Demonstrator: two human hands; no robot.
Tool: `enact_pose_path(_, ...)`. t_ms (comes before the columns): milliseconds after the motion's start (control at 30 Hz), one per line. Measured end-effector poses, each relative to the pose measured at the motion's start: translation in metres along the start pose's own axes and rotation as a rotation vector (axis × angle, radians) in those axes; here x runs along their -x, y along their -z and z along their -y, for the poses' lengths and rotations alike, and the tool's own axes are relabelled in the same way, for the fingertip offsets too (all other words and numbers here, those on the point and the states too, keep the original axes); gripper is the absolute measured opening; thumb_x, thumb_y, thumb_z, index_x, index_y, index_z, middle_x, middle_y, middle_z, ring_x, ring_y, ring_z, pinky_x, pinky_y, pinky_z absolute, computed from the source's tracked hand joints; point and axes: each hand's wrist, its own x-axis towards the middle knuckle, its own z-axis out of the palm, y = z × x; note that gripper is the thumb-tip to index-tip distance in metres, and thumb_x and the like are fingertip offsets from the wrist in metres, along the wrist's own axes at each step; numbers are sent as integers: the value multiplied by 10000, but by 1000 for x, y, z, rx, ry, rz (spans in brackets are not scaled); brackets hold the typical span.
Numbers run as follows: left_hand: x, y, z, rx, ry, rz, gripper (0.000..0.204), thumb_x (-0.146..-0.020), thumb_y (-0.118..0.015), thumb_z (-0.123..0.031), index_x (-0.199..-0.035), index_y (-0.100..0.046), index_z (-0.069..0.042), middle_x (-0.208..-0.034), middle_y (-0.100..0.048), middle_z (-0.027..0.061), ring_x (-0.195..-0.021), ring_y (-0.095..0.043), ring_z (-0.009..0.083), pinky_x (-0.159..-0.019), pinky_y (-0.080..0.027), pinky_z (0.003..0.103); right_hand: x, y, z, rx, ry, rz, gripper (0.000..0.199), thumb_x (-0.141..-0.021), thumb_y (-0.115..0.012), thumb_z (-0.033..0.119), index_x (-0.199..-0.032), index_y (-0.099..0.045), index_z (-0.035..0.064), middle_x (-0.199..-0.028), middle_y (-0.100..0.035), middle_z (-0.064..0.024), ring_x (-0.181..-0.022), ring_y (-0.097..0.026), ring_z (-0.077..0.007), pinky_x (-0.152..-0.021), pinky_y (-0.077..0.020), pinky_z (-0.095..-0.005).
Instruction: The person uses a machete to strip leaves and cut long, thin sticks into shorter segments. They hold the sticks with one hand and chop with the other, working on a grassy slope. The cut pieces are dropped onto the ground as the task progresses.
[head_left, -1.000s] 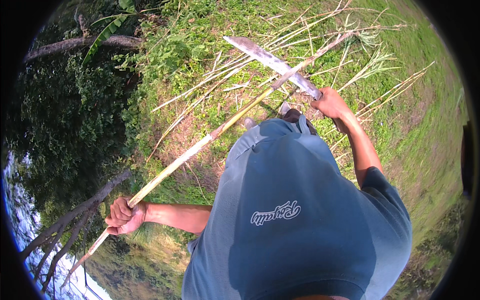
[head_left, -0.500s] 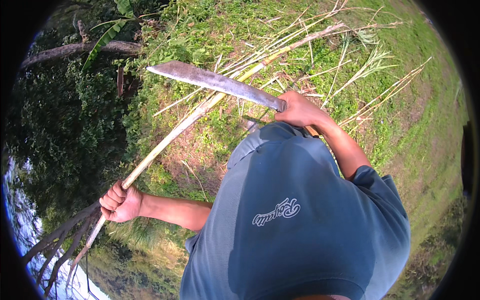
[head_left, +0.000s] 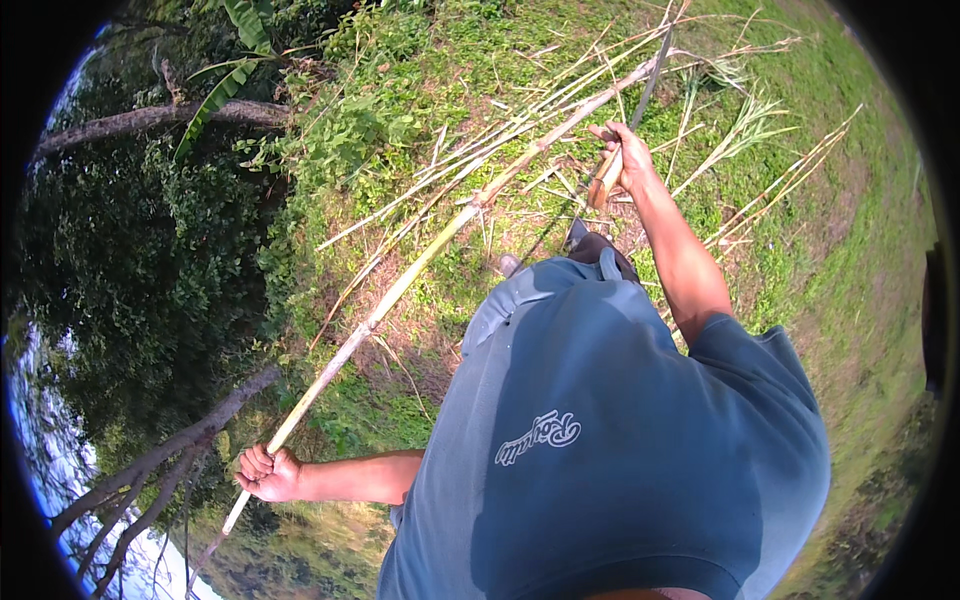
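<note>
My left hand (head_left: 270,474) is wrapped round a long, pale yellow-green cane stalk (head_left: 430,252) with ringed joints. The stalk slants from the lower left up to the far right. In my right hand (head_left: 626,158) is a machete (head_left: 652,84), held by its wooden handle (head_left: 603,181). Its dark, narrow-looking blade points away from me and crosses the far end of the stalk in the picture. Whether blade and stalk touch, I cannot tell. Some of the right hand's fingers look loose round the handle.
Several thin cut stalks (head_left: 520,118) lie on the grass beyond the cane. A leafy cut top (head_left: 735,135) and thin stems (head_left: 785,185) lie at the right. Dense bushes (head_left: 150,230) and bare branches (head_left: 190,437) stand at the left. My shoe (head_left: 578,232) shows below the handle.
My right hand has swung the machete up and away, from pointing left across the stalk to pointing far. My left hand has shifted slightly right and nearer, still gripping the stalk.
</note>
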Motion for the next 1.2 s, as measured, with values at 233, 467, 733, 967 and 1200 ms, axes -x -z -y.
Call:
enact_pose_path(233, 24, -85, 45, -258, -514, -286, 348, -988, -391, -296, -733, -440, -64, -621, -367, 47, -565, -381, 195, -574, -396, 354, -28, -35, -2, -79, -19, 14, 113, -857, -667, 70, -920, -604, -1, -806, -641, -63, -518, -468, -51, -472, -469, -228)
enact_pose_path(467, 18, 18, 27, -390, -482, -486, 404, -1023, -279, -408, -765, -405, -123, -528, -317, 8, -392, -251, 126, -357, -230, 298, -24, -22, 8, 709, 9, -26, 124, -810, -654, 116, -875, -641, 11, -738, -686, -53, -511, -500, -70, -474, -427, -259)
enact_pose_path(733, 30, -17, -24, -413, -554, -872, 293, -958, -420, -279, -718, -397, -113, -540, -268, -23, -403, -183, 102, -357, -180, 254, -76, 57, 24, 1534, 190, -131, 313, -749, -693, 331, -891, -697, 52, -732, -691, -109, -626, -646, -228, -609, -521, -346)
enact_pose_path(967, 44, -32, -47, -455, -578, -821, 344, -982, -396, -322, -705, -388, -117, -539, -254, -21, -408, -190, 111, -370, -183, 272, -44, 48, 13, 1158, 8, -15, 175, -790, -669, 204, -743, -614, 45, -607, -620, -45, -458, -534, -123, -434, -407, -300)
enact_pose_path(1200, 52, -21, -69, -484, -518, -795, 376, -987, -361, -342, -682, -367, -123, -551, -253, -11, -428, -199, 112, -386, -192, 279, -40, 49, 21, 1307, 52, -34, 249, -766, -661, 289, -802, -648, 43, -628, -644, -62, -500, -582, -168, -508, -466, -334)
